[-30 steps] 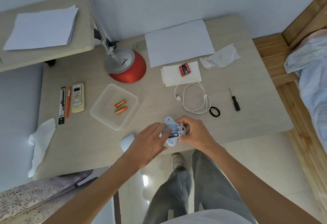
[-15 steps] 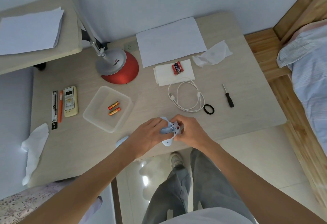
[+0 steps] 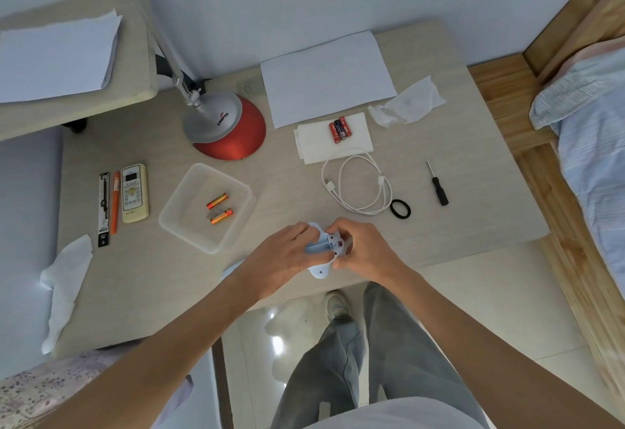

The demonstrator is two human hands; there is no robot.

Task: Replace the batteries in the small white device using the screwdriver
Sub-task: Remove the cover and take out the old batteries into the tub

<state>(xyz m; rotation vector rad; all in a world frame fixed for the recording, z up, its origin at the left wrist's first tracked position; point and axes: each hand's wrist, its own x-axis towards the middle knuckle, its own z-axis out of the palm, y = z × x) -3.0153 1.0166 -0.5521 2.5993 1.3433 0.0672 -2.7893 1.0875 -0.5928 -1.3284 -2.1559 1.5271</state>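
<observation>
– So, where is the small white device in this frame?

– At the near edge of the surface, centre frame, held between both hands. The left hand curls its fingers over the device's left side. The right hand pinches the right end, fingertips close to a small red switch.

– Why hold it that way?

– Judging by the pose, one hand steadies the body while the other works at the open back, where pale channels show. Whether any cells sit in them cannot be told, as fingers cover much of it.

– And the layout around it?

– It reads as a sorted job. Two orange batteries lie in a clear tray just left of the hands. A small cluster of red and dark batteries rests on a folded tissue farther back. That is probably old kept apart from new, though which set is which is not shown. The screwdriver lies untouched to the right, well apart from the hands, beyond a coiled white cable and a black ring. With the back apparently already open, it seems parked there until the cover needs fastening.

– The arms?

– Both bare forearms reach forward from the near side and converge on the device, elbows wide, wrists turned slightly inward. The person stands, with grey trousers and one shoe visible below the surface's near edge.
</observation>
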